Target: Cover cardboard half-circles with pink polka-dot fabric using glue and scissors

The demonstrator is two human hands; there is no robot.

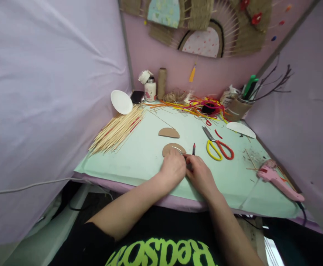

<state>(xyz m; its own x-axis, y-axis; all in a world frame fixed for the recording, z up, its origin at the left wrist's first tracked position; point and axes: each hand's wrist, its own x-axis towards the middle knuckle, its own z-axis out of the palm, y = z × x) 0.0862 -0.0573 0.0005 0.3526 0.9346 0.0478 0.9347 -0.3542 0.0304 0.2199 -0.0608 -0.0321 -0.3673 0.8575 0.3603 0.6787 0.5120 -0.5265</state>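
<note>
Left hand [173, 170] and right hand [201, 176] bare; forearms uncovered back from the fingers. Farther behind the fingers, black short-sleeved T-shirt [164, 227]. Bright green block lettering [161, 255] across its chest, reading upside down from this view.

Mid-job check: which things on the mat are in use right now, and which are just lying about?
In use: left hand on cardboard half-disc; right hand holding pen.
Lying about: second half-disc, scissors, bamboo sticks, glue gun, paper plate.
</note>
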